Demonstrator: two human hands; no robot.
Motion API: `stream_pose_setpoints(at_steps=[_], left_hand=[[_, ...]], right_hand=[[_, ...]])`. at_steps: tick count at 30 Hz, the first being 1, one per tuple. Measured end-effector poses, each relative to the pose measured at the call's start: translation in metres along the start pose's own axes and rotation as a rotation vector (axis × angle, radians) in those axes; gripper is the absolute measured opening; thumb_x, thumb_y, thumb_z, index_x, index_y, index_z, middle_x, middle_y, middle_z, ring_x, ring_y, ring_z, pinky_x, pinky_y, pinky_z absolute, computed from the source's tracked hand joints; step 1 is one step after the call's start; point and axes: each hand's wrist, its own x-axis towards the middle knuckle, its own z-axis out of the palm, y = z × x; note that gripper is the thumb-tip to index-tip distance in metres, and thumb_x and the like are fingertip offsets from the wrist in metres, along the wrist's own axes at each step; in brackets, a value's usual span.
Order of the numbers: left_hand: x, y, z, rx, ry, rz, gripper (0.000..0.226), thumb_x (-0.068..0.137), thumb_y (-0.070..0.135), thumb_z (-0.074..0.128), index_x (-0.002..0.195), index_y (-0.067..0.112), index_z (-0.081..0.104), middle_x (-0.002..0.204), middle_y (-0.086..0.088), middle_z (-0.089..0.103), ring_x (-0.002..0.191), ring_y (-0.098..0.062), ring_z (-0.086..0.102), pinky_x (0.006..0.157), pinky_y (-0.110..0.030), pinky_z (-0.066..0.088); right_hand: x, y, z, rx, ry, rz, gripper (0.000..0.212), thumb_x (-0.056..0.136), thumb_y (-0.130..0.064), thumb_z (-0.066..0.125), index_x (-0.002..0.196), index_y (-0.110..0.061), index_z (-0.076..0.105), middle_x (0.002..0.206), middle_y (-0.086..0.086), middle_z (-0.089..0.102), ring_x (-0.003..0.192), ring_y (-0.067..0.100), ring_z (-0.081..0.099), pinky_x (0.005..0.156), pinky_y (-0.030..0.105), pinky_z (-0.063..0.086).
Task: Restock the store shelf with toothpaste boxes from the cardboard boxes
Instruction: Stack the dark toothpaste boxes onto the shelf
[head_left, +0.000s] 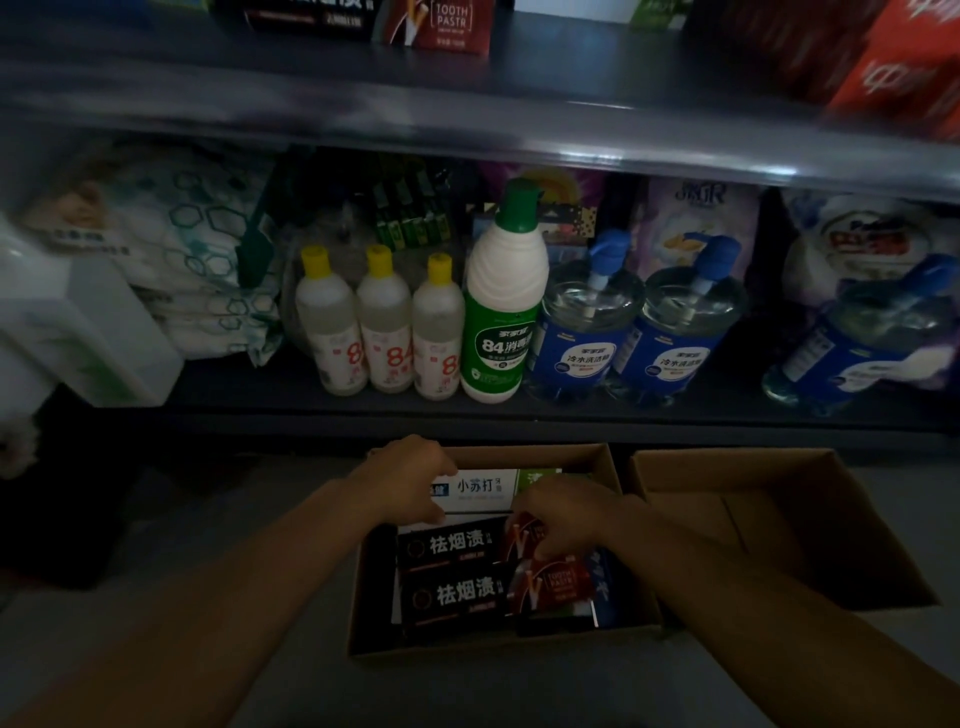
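Left hand grips a white toothpaste box; right hand pinches a red-black box inside the cardboard box.

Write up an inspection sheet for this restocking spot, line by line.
Surface: grey floor in front of a dark shelf unit.
Job's things: open cardboard box holding toothpaste boxes, white, black and red; second cardboard box to its right, contents not visible.
Clutter: nothing seen.
Grippers: left hand grips the white box's end; right hand reaches into the box, hold unclear.
Cables: nothing seen.
Surroundings: yellow-capped bottles, green-capped bottle, blue pump bottles; toothpaste on the upper shelf.
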Motion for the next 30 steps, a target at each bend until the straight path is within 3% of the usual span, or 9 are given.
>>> stream_pose_setpoints(at_steps=[4, 9, 15, 18, 22, 26, 30], left_hand=[[-0.002, -0.003, -0.002, -0.011, -0.013, -0.018, 0.062, 0.073, 0.036, 0.079, 0.13, 0.021, 0.058, 0.128, 0.004, 0.059, 0.114, -0.013, 0.056, 0.096, -0.031, 0.047], [-0.009, -0.002, -0.015, -0.016, -0.016, -0.017, 0.038, 0.074, 0.032, 0.078, 0.11, 0.023, 0.07, 0.107, 0.005, 0.068, 0.095, -0.011, 0.062, 0.082, -0.029, 0.053], [-0.029, 0.008, -0.05, -0.006, 0.045, -0.026, 0.036, 0.074, 0.035, 0.077, 0.107, 0.022, 0.069, 0.104, 0.006, 0.068, 0.092, -0.012, 0.062, 0.079, -0.029, 0.052], [-0.042, 0.02, -0.078, -0.005, 0.086, -0.023, 0.042, 0.075, 0.035, 0.077, 0.114, 0.022, 0.066, 0.109, 0.003, 0.067, 0.097, -0.015, 0.062, 0.084, -0.033, 0.053], [-0.065, 0.044, -0.131, 0.046, 0.188, -0.064, 0.044, 0.075, 0.038, 0.076, 0.113, 0.019, 0.065, 0.107, 0.0, 0.066, 0.096, -0.016, 0.061, 0.083, -0.034, 0.053], [-0.094, 0.064, -0.199, 0.121, 0.298, -0.047, 0.044, 0.075, 0.04, 0.074, 0.112, 0.016, 0.066, 0.11, -0.002, 0.068, 0.097, -0.017, 0.062, 0.086, -0.037, 0.052], [-0.122, 0.077, -0.26, 0.069, 0.381, -0.039, 0.055, 0.078, 0.037, 0.075, 0.126, 0.014, 0.061, 0.121, 0.002, 0.065, 0.108, -0.015, 0.062, 0.095, -0.035, 0.05]], right_hand=[[0.002, -0.002, -0.002, -0.065, -0.017, -0.013, 0.049, 0.078, -0.038, 0.071, 0.12, -0.018, 0.056, 0.12, 0.004, 0.059, 0.108, 0.022, 0.057, 0.086, 0.041, 0.051], [-0.007, -0.004, -0.009, -0.073, 0.038, -0.002, 0.048, 0.075, -0.04, 0.071, 0.117, -0.02, 0.057, 0.115, 0.001, 0.063, 0.104, 0.017, 0.058, 0.088, 0.038, 0.051], [-0.039, -0.011, -0.052, -0.202, 0.155, 0.029, 0.052, 0.074, -0.045, 0.07, 0.117, -0.019, 0.058, 0.113, 0.002, 0.063, 0.1, 0.022, 0.06, 0.076, 0.032, 0.047], [-0.067, -0.019, -0.085, -0.256, 0.253, 0.046, 0.054, 0.075, -0.051, 0.066, 0.117, -0.018, 0.057, 0.112, 0.003, 0.063, 0.098, 0.023, 0.06, 0.076, 0.033, 0.048], [-0.11, -0.031, -0.133, -0.353, 0.41, 0.054, 0.048, 0.077, -0.055, 0.059, 0.109, -0.019, 0.059, 0.105, 0.001, 0.064, 0.09, 0.021, 0.061, 0.065, 0.029, 0.041], [-0.154, -0.049, -0.195, -0.448, 0.533, 0.09, 0.045, 0.074, -0.043, 0.062, 0.11, -0.019, 0.055, 0.11, 0.002, 0.062, 0.097, 0.025, 0.061, 0.072, 0.032, 0.045], [-0.187, -0.065, -0.25, -0.553, 0.709, 0.119, 0.046, 0.076, -0.048, 0.061, 0.114, -0.022, 0.055, 0.114, -0.001, 0.061, 0.104, 0.022, 0.059, 0.074, 0.031, 0.044]])
